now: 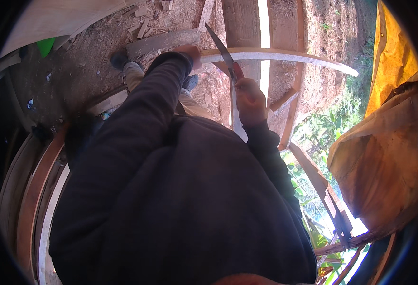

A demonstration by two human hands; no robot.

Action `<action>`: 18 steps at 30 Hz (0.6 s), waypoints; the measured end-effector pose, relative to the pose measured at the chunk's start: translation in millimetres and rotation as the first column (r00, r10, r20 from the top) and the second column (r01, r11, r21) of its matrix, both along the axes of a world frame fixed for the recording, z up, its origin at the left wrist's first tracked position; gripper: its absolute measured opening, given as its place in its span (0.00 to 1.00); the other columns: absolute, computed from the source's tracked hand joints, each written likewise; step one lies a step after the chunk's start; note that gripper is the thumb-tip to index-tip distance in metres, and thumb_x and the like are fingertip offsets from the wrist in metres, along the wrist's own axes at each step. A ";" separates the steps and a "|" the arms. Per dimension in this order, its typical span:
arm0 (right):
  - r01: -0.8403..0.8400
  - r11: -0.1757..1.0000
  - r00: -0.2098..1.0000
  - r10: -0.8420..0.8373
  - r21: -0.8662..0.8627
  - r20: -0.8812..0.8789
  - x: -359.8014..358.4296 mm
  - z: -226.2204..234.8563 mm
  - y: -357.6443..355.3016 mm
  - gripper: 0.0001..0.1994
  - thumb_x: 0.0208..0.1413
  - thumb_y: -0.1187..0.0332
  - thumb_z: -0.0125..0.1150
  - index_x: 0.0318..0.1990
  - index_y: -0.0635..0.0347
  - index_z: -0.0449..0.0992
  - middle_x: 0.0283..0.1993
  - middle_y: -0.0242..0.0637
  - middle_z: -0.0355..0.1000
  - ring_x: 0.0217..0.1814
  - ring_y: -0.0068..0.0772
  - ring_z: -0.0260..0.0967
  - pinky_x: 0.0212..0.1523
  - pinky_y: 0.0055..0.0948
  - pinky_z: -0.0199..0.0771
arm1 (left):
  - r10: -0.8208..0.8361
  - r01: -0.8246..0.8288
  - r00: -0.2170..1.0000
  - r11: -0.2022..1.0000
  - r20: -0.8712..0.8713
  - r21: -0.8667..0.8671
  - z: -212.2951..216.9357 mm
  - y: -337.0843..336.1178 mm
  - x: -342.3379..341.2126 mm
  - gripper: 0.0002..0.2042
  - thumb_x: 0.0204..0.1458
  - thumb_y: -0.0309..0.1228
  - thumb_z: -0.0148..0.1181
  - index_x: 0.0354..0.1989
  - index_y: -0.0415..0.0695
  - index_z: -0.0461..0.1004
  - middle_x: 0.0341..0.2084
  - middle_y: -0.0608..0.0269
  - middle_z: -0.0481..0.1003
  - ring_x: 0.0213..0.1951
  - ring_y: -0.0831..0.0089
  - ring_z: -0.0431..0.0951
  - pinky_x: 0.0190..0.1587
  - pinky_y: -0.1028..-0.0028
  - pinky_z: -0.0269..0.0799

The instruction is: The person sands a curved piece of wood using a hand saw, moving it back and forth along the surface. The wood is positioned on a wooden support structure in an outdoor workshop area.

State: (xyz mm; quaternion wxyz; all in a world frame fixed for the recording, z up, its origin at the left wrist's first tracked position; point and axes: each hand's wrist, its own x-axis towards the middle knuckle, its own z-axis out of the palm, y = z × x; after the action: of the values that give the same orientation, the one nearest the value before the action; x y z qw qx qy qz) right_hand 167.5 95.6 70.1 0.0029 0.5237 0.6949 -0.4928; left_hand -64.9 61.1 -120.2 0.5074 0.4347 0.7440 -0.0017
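**Steadying a pale strip for the blade**

Gripping a knife (220,47), the right hand (249,97) is closing fully around the handle, fingers curled tight, with the blade running up toward eleven o'clock from the knuckles. The left hand (190,51) is reaching out on a long dark sleeve and seems to be pressing or clasping the near end of the strip (285,58); how far those fingers are wrapping around it cannot be told from here.

The strip is lying at twelve o'clock of the right hand, curving away toward three o'clock across the picture, and the blade is crossing it just beside the left hand.

To do this well, judging by the pose, the blade is best kept at a shallow angle and stroked away from the body, and the left fingers are best kept behind the edge, clear of its path.

Beyond, planks (241,23) are lying on sawdusty ground, and a yellow tarp (394,61) is hanging at two o'clock.
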 end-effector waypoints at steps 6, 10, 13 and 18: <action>-0.065 0.994 0.996 0.069 0.084 -0.048 13.6 4.3 -1.0 0.10 0.64 0.73 0.56 0.49 0.56 0.80 0.39 0.38 0.78 0.40 0.29 0.75 0.46 0.34 0.75 | -0.023 0.023 0.998 1.000 -0.059 0.006 2.3 -3.9 9.1 0.22 0.56 0.37 0.69 0.59 0.50 0.85 0.56 0.51 0.85 0.58 0.55 0.86 0.63 0.59 0.80; -0.088 0.987 0.992 0.099 0.133 -0.083 11.9 5.9 -6.2 0.11 0.63 0.74 0.56 0.50 0.57 0.80 0.37 0.40 0.78 0.37 0.31 0.75 0.43 0.35 0.75 | -0.003 0.003 0.999 1.000 -0.038 0.000 2.3 -9.8 15.7 0.23 0.57 0.40 0.69 0.61 0.51 0.83 0.56 0.53 0.85 0.60 0.54 0.85 0.65 0.58 0.79; -0.095 0.990 0.995 0.097 0.108 -0.017 11.2 16.2 -11.5 0.11 0.63 0.74 0.55 0.49 0.57 0.80 0.36 0.41 0.77 0.34 0.33 0.75 0.40 0.37 0.75 | 0.008 -0.009 1.000 1.000 0.017 0.026 15.0 -16.4 22.4 0.23 0.58 0.42 0.70 0.62 0.51 0.83 0.56 0.54 0.85 0.60 0.54 0.85 0.65 0.58 0.79; -0.139 0.983 0.989 0.145 0.117 -0.040 17.4 9.7 -13.5 0.11 0.63 0.76 0.54 0.49 0.57 0.80 0.35 0.42 0.77 0.34 0.34 0.75 0.40 0.37 0.75 | 0.054 -0.054 0.999 0.997 0.005 0.055 5.7 -24.0 29.3 0.19 0.58 0.41 0.68 0.57 0.51 0.85 0.53 0.52 0.86 0.56 0.52 0.86 0.62 0.57 0.81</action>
State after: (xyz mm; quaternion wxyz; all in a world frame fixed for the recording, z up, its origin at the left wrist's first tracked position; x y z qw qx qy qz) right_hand 184.9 82.1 79.8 -0.0087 0.4600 0.7574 -0.4633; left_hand -35.7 37.1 -114.5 0.4963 0.4282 0.7544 0.0333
